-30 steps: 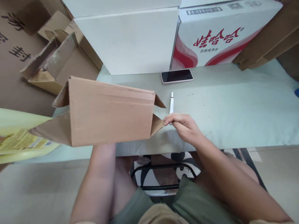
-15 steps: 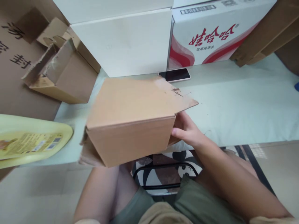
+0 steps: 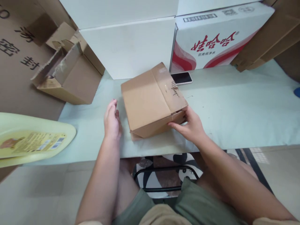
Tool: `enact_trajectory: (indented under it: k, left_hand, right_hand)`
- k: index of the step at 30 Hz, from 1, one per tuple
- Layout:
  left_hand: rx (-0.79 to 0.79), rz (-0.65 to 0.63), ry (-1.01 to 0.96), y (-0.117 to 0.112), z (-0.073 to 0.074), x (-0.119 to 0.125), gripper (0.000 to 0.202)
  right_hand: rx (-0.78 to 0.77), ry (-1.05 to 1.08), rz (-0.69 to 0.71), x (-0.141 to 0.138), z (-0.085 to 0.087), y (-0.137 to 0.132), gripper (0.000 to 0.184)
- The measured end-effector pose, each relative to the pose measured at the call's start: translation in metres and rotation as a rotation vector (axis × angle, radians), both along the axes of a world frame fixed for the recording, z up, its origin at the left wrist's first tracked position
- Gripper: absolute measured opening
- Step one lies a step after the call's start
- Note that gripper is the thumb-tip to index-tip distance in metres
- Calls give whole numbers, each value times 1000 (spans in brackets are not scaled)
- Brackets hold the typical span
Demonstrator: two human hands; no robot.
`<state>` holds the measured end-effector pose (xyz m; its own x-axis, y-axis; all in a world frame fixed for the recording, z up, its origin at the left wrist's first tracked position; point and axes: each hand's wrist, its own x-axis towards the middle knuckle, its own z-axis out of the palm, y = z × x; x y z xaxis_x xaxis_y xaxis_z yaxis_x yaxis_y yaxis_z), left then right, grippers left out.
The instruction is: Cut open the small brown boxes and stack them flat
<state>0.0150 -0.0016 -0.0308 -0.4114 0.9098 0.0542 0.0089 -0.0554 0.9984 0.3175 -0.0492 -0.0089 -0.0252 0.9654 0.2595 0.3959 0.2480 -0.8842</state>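
A small brown cardboard box [image 3: 150,100] rests on the pale table [image 3: 234,112], its flaps folded down on top with torn tape marks. My right hand [image 3: 191,126] grips the box's near right corner, fingers curled against its side. To the left of the box lies my left hand [image 3: 111,120], fingers stretched out, a little apart from the cardboard and holding nothing.
A phone [image 3: 181,77] lies behind the box. An open torn cardboard box [image 3: 67,75] stands at the left. White boxes [image 3: 131,47] and a red-and-white printed carton [image 3: 215,40] line the back. A yellow plastic object [image 3: 30,140] juts in at the left edge.
The box was held up in the air and turned; now it sits on the table with flaps down. My left hand has come off it and moved to its left side.
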Motion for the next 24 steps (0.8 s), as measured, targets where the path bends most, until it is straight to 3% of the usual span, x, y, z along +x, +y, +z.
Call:
enact_trajectory:
  k: [3, 6, 10, 15, 17, 21, 24]
  left_hand:
    - [-95, -41, 28, -10, -5, 4, 43]
    - [-70, -48, 116, -23, -6, 10, 50]
    - [4, -111, 150, -33, 2, 15, 50]
    - [183, 39, -92, -38, 23, 15, 48]
    - [213, -36, -136, -42, 28, 13, 51]
    - [73, -283, -36, -46, 18, 9, 69]
    - [26, -281, 53, -44, 9, 11, 77]
  right_hand:
    - [2, -30, -179, -4, -3, 3, 43]
    - [3, -32, -319, -10, -1, 0, 37]
    - [-56, 33, -169, -15, 5, -4, 27]
    - [-67, 60, -92, -14, 9, -6, 19]
    - [-58, 57, -61, -15, 7, -7, 19]
    - [-79, 69, -9, -17, 2, -6, 31]
    - [-100, 99, -4, -16, 2, -5, 29]
